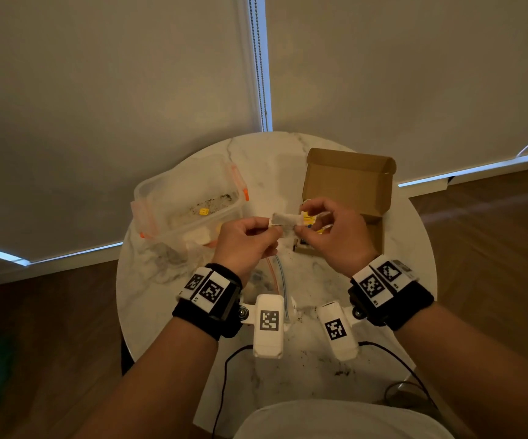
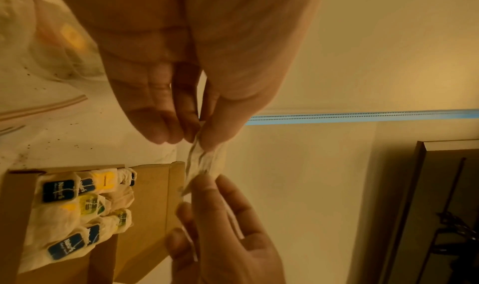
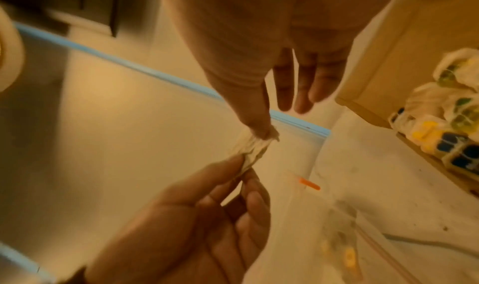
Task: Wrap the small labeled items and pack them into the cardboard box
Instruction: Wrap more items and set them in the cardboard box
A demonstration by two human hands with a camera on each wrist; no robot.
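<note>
A small pale tea bag (image 1: 286, 219) is stretched between both hands above the marble table (image 1: 322, 282). My left hand (image 1: 273, 228) pinches its left end between thumb and fingers (image 2: 201, 133). My right hand (image 1: 302, 230) pinches the other end with its thumb (image 3: 260, 129), while the remaining fingers (image 3: 300, 87) stay straight. The bag looks crinkled (image 2: 204, 163) (image 3: 250, 148). The open cardboard box (image 1: 348, 182) lies just behind the right hand. Several wrapped items with blue, yellow and green labels (image 2: 77, 202) (image 3: 440, 124) lie inside it.
A clear plastic container (image 1: 189, 198) with orange latches stands at the table's left, with a yellow tag and crumbs inside. A clear zip bag (image 1: 276, 274) lies under the hands. Black cables (image 1: 224, 369) hang off the near edge. Window blinds hang behind the table.
</note>
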